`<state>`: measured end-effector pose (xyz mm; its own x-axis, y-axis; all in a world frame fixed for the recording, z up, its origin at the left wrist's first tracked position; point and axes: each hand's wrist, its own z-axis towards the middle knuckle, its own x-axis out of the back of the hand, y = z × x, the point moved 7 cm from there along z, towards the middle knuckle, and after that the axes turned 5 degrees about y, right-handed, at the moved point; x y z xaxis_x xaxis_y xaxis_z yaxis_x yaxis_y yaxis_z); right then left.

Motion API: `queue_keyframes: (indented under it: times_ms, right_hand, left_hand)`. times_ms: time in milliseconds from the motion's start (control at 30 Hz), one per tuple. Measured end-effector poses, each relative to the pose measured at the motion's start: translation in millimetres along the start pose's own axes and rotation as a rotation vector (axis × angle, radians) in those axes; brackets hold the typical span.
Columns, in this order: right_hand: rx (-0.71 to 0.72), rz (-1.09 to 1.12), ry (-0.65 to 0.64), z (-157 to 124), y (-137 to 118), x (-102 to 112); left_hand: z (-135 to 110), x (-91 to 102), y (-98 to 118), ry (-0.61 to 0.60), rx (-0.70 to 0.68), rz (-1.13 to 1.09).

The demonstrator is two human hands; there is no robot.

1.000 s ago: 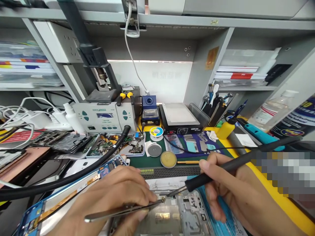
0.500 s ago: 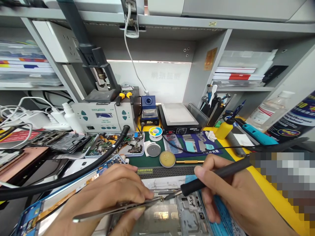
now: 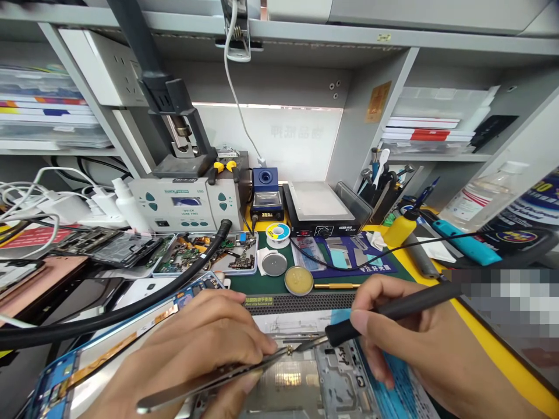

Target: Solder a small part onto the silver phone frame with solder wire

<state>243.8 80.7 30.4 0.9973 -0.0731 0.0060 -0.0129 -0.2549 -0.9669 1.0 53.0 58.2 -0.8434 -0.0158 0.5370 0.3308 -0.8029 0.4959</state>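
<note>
My left hand [image 3: 196, 349] is closed around metal tweezers [image 3: 174, 396], which slant up to the right. At their tip is a tiny gold-coloured part [image 3: 289, 350], too small to name. My right hand [image 3: 410, 343] grips the black handle of a soldering iron [image 3: 393, 309]. The iron's dark tip points left and meets or nearly meets the gold part; I cannot tell if they touch. Below both tips lies an opened phone frame [image 3: 347, 381] with a pale metal middle and handwriting on a white label. My left fingers rest at its left side and partly cover it.
Behind the hands stand an open tin of yellowish paste [image 3: 299, 280], its grey lid [image 3: 274, 263] and a solder spool [image 3: 278, 232]. A thick black hose [image 3: 144, 314] crosses the left side. A tray of circuit boards [image 3: 236, 253] and a soldering station [image 3: 267, 198] stand farther back.
The view has shifted slightly. The iron's handle now tilts less steeply, and its tip stays beside the gold part. Both hands keep their hold on the tools.
</note>
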Motion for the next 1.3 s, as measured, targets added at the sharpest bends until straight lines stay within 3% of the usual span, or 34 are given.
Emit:
queue_keyframes:
  times_ms: [167,767,1300]
  right_hand:
    - [0.014,-0.024,0.018,0,-2,0]
    - [0.008,-0.123,-0.016,-3,-7,-5]
    - [0.084,-0.057,-0.028,2,-9,-1]
  left_hand:
    - [-1,-6.0,0,0.067,0.07,-0.026]
    - [-3,-10.4,0,0.097,0.012,0.003]
    - [4,1.0,15,0.116,0.025,0.116]
